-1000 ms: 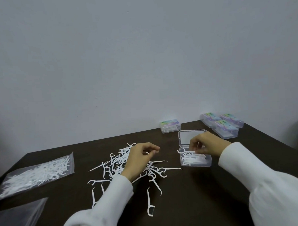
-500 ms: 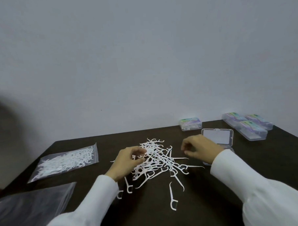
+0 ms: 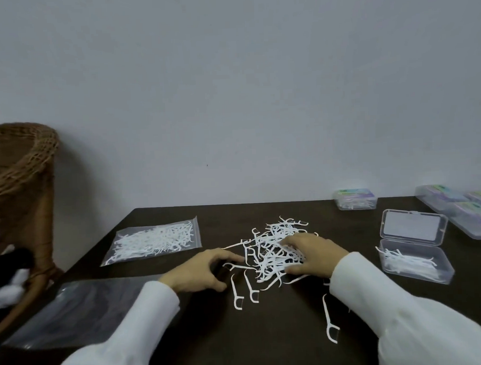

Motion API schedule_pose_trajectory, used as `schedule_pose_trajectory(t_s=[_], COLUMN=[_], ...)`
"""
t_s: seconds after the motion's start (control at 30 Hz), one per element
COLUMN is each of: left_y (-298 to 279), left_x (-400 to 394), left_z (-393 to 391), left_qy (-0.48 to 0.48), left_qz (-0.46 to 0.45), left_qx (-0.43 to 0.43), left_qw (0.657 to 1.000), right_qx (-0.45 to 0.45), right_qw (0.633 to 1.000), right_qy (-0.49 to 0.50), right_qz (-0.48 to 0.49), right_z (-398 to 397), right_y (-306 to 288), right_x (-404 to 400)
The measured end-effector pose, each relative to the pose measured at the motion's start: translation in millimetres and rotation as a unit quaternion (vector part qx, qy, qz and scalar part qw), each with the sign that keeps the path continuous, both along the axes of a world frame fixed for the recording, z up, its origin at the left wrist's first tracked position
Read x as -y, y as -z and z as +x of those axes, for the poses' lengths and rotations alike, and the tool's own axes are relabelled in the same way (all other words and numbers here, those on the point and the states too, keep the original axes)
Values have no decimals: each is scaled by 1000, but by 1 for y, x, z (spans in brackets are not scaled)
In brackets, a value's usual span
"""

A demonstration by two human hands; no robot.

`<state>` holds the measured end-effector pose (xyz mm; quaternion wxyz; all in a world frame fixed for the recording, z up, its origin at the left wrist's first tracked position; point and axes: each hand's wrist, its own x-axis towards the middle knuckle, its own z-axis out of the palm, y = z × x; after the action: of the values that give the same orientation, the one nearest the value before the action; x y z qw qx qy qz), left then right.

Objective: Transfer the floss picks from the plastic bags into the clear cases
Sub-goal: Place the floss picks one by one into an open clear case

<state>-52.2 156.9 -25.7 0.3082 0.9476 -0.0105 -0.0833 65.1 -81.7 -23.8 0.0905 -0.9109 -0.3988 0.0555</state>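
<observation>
A loose pile of white floss picks (image 3: 272,244) lies in the middle of the dark table (image 3: 268,333). My right hand (image 3: 312,255) lies on the pile's right side, with fingers and thumb curled round a clump of picks. My left hand (image 3: 202,271) rests at the pile's left edge, its fingers relaxed and their tips touching a pick. An open clear case (image 3: 419,268) holding several picks stands to the right, its lid (image 3: 413,224) folded back. A sealed plastic bag of picks (image 3: 153,241) lies at the back left.
An empty plastic bag (image 3: 82,308) lies at the front left. A closed filled case (image 3: 354,199) stands by the wall, with more closed cases (image 3: 466,208) at the far right. Stray picks (image 3: 329,320) lie near the front. A wicker chair (image 3: 19,192) stands left of the table.
The view has swung left, bringing the wicker chair into sight. My right hand moved from the open case onto the pile. My left hand stayed at the pile's left edge.
</observation>
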Motion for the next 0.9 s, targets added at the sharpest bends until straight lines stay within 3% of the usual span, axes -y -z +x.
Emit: schedule_pose_trajectory(t_s=[0.17, 0.57, 0.9], left_y=[9, 23, 26], left_x=[15, 55, 69], left_z=[7, 36, 43], left_qy=[8, 36, 23], left_qz=[-14, 37, 131], left_qx=[65, 151, 242], left_qw=[998, 987, 961], right_qx=[37, -45, -116], right_qw=[999, 993, 964], right_qy=[-17, -2, 63], right_qz=[27, 111, 233], right_z=[-3, 6, 6], right_y=[-2, 0, -2], right_x=[-2, 22, 46])
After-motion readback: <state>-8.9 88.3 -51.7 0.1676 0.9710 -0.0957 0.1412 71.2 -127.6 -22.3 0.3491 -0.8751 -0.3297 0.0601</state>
